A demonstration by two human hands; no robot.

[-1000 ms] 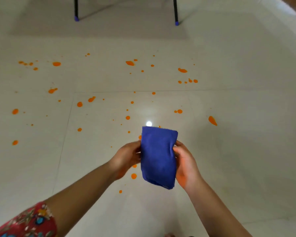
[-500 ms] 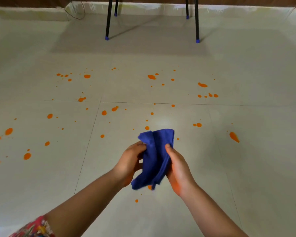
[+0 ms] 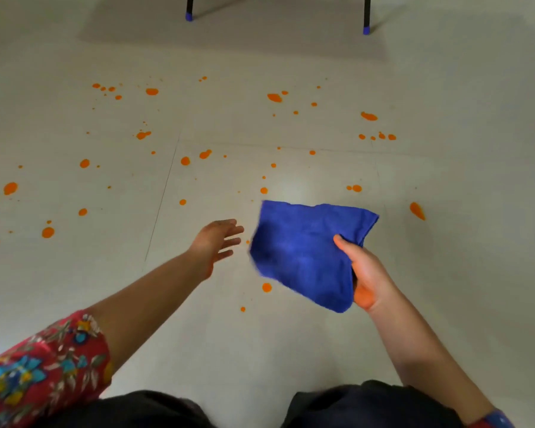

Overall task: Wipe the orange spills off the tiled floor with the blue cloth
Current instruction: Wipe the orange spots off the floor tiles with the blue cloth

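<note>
Gripping the blue cloth (image 3: 303,251) in the right hand (image 3: 366,274) at centre right of the frame, thumb pressed over its near edge, other fingers hidden beneath the fabric. Holding the left hand (image 3: 215,240) just beside it but apart, fingers straight and spread, grasping nothing. Blurred along the cloth's left edge. Spattered with orange spills (image 3: 274,97) across the tiled floor (image 3: 445,273), some possibly covered by the cloth. Cut off at the top edge: two dark legs (image 3: 366,13) with blue tips
</note>
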